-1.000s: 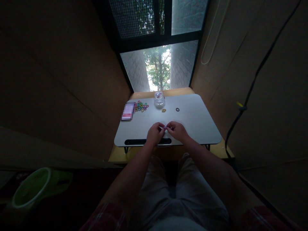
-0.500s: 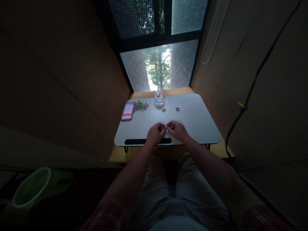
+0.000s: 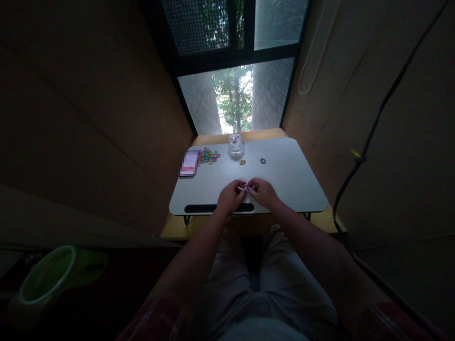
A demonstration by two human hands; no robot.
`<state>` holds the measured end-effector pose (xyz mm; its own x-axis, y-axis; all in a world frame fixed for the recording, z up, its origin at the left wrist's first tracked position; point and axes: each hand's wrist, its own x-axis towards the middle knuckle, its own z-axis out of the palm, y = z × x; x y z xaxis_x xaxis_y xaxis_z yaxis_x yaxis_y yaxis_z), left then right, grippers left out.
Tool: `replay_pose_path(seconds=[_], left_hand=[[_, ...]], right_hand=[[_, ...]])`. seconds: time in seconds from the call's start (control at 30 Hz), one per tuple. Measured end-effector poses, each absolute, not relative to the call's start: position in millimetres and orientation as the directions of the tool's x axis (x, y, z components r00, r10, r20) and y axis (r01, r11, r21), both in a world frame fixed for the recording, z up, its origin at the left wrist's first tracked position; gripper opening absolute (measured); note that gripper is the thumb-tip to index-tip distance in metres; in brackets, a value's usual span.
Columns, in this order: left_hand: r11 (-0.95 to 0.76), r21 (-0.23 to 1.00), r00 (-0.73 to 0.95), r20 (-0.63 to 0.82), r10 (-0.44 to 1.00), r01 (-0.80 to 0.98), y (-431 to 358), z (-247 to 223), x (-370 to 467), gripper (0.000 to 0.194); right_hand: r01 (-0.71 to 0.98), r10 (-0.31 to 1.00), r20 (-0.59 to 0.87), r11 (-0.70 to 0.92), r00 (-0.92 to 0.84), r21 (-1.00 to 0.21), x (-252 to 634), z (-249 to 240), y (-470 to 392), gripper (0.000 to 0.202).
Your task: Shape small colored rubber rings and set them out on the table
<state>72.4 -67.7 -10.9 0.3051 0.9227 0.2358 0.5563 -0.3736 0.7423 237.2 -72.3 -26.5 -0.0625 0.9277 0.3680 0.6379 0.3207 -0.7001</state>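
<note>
Above the front part of a white folding table [image 3: 287, 189], my left hand [image 3: 231, 195] and my right hand [image 3: 262, 192] meet at the fingertips. Both are closed in a pinch on a small pale hair tie [image 3: 242, 188], white with a purplish tint, stretched between them. Fingers cover part of it. Beyond them lie a yellow hair tie [image 3: 242, 162] and, further right, a dark one [image 3: 263, 161]. A heap of several coloured hair ties [image 3: 209, 156] rests at the back left.
A clear jar [image 3: 236, 148] stands at the table's back, near the window. Left of the heap lies a phone [image 3: 189, 163]. The tabletop has a black slot [image 3: 201, 208] along its front edge. On the floor at left is a green basket [image 3: 64, 274]; a black cable [image 3: 378, 113] hangs at right.
More of the pale hair tie shows between my fingers, its white loop visible beside my left fingertips. Both hands stay nearly in place; the other objects rest where they were.
</note>
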Motion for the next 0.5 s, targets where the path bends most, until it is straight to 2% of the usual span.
replay_pose_path(seconds=[0.37,0.5], left_hand=[[-0.343,0.741,0.261,0.230,0.937,0.577,-67.7,-10.9,71.9,0.024],[-0.336,0.737,0.258,0.223,0.940,0.586,-67.3,-12.2,71.4,0.025]], right_hand=[[0.639,0.902,0.417,0.388,-0.113,-0.664,237.8,-23.7,-74.2,0.001],[0.633,0.899,0.415,0.403,-0.139,-0.661,237.9,-22.8,-75.6,0.006]])
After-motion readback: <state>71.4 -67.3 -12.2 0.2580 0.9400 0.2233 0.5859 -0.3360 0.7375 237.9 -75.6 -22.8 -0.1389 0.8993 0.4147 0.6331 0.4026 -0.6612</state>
